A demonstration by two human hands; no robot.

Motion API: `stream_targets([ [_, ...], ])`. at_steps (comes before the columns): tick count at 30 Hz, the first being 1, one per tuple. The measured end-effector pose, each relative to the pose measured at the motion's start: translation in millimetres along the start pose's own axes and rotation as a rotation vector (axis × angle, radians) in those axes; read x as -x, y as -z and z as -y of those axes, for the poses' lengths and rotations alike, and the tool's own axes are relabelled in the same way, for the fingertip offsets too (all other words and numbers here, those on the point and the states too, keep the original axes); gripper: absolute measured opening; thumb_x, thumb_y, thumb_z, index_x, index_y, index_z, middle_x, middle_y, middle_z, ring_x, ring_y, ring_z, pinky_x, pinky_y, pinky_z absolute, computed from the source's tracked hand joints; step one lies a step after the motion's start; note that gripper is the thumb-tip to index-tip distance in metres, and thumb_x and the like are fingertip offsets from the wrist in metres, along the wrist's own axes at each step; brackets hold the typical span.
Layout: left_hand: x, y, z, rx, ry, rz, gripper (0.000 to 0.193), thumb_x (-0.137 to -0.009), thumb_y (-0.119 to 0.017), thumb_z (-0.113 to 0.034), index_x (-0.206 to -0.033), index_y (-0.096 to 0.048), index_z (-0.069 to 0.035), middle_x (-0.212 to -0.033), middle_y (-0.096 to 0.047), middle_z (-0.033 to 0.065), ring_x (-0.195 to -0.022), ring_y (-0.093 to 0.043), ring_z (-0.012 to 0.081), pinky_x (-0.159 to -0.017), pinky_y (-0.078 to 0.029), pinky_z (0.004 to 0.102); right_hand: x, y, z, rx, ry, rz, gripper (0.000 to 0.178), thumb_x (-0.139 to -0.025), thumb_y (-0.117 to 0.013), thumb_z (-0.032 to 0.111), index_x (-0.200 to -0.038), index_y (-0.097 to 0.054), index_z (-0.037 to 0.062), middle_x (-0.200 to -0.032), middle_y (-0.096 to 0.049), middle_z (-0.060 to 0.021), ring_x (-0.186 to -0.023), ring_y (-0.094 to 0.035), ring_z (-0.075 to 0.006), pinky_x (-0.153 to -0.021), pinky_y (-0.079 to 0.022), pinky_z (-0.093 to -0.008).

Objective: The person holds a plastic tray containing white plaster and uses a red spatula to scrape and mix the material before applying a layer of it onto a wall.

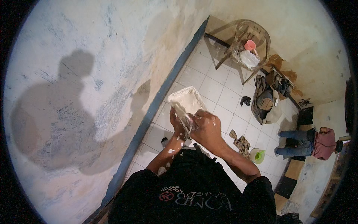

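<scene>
- Both hands met at frame centre: our left hand [176,123] gripped the plaster tray [186,100] from beneath, and our right hand [207,128] clenched a scraper [185,118] against it.
- We judged we were loading plaster; next came a steady lift toward the wall [74,93].
- The scraper's blade was hard to make out.

Dim fisheye view, hard shadow [56,119] on wall [112,44]
</scene>
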State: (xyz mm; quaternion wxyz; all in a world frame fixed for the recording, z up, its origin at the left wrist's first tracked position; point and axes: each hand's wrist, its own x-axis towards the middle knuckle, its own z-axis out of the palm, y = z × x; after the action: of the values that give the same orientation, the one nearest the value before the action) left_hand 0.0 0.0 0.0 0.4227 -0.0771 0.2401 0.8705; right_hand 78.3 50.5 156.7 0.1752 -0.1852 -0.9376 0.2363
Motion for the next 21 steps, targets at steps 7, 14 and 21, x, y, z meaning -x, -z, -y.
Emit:
stream_targets([
  [7, 11, -27, -2, 0.143, -0.014, 0.027, 0.069, -0.085, -0.039, -0.053, -0.135, -0.038, -0.006, -0.126, -0.049, 0.0182, -0.111, -0.052, 0.0361, -0.094, -0.044, 0.0496, -19, 27, -36, -0.206, -0.382, 0.089, 0.013, -0.061, -0.059, 0.004, -0.071, -0.061, -0.0040, -0.072, -0.061, -0.0204, -0.068, -0.059, -0.0414, -0.062, -0.049, -0.0437],
  [14, 4, 4, 18, 0.177, -0.029, 0.205, 0.069, -0.086, -0.038, -0.052, -0.139, -0.034, -0.007, -0.134, -0.044, 0.0157, -0.119, -0.046, 0.0346, -0.100, -0.038, 0.0508, -4, 12, -37, 0.034, 0.024, -0.124, 0.023, -0.058, -0.068, 0.007, -0.081, -0.068, 0.0045, -0.079, -0.059, -0.0091, -0.074, -0.060, -0.0271, -0.061, -0.051, -0.0383],
  [21, 9, -6, 16, 0.134, -0.053, 0.075, 0.070, -0.085, -0.039, -0.055, -0.136, -0.037, -0.007, -0.129, -0.047, 0.0170, -0.116, -0.049, 0.0351, -0.097, -0.042, 0.0501, 14, 4, -68, -0.294, -0.341, -0.131, 0.031, -0.059, -0.068, 0.004, -0.089, -0.068, 0.0015, -0.085, -0.063, -0.0126, -0.075, -0.063, -0.0280, -0.062, -0.051, -0.0384],
])
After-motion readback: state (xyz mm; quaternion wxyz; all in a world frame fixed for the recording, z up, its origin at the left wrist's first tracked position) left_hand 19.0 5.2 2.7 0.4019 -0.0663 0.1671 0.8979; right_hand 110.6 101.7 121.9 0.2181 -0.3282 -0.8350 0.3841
